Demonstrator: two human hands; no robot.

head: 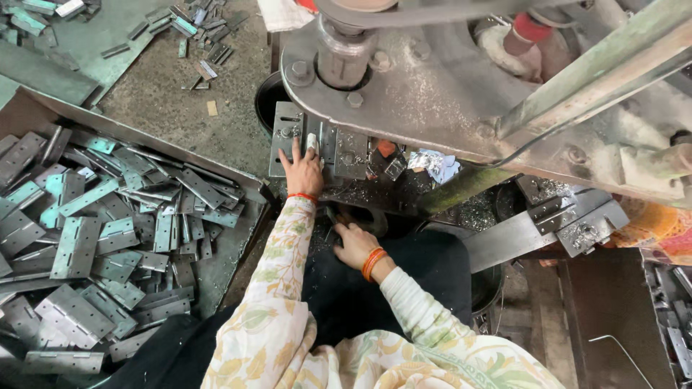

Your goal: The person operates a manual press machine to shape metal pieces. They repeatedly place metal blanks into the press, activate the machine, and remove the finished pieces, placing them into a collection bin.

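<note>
My left hand (303,170) reaches forward to the bed of a big grey press machine (432,94). Its fingers lie on a flat metal hinge piece (311,141) that sits on the perforated die plate (287,137) under the ram (344,54). My right hand (353,243) rests low near my lap, at the edge of a dark round opening below the press bed; its fingers curl downward and whether they hold anything is hidden. Both wrists wear orange bangles, and the sleeves are floral.
A large tray (231,252) at my left holds a heap of several grey and blue-green metal hinges (108,230). More hinges (191,29) lie scattered on the floor beyond. A metal bracket (569,216) and scrap shavings sit at the right under the press.
</note>
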